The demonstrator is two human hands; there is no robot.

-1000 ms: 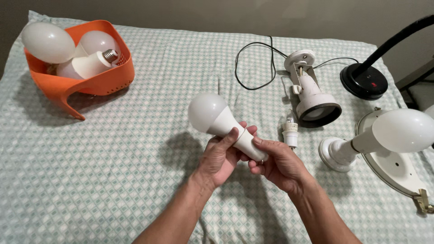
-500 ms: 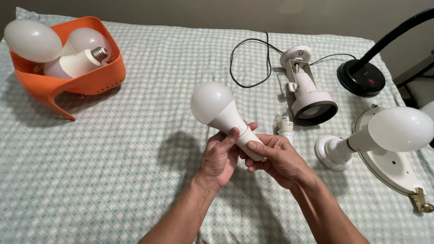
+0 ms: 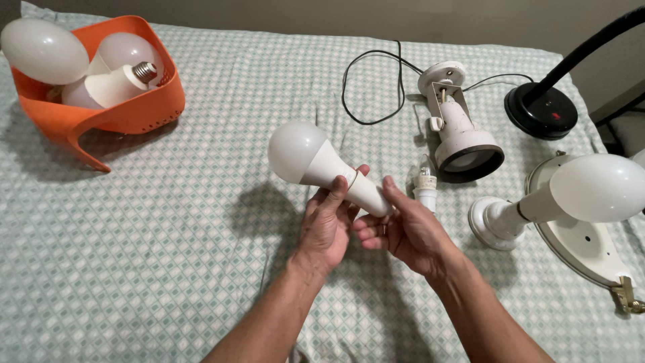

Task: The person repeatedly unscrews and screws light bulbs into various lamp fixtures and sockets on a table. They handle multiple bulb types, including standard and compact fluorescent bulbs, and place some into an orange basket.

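**Both hands on a white bulb above the bed**

The person holds a large white frosted plastic light bulb [image 3: 322, 165] in mid-air over the green-and-white checked bedspread [image 3: 168, 255], near the middle of the scene. The left hand [image 3: 329, 225] closes around the bulb's tapered neck, fingers curled over it and thumb under. The right hand [image 3: 403, 228] grips the base end, which its fingers hide, so the screw cap cannot be seen. The globe points up and to the far left.

Judging by the grip, the step in hand is handling or inspecting the bulb, with the base end turned toward the fittings on the right. Any further move would call for a firm hold on the neck and a clear view of the cap.

Just beside the right hand, on the far side, lies a small clear candle-shaped bulb [image 3: 424, 185]. Beyond it rests a white spotlight fitting with a dark rim [image 3: 463, 144], its black cord [image 3: 369, 87] looped on the bedspread. To the right lie a white wall lamp with an oval frosted globe [image 3: 591, 188] and the round black base of a desk lamp [image 3: 541, 111]. At the far left an orange plastic basket [image 3: 141, 111] holds more white bulbs [image 3: 44, 50].
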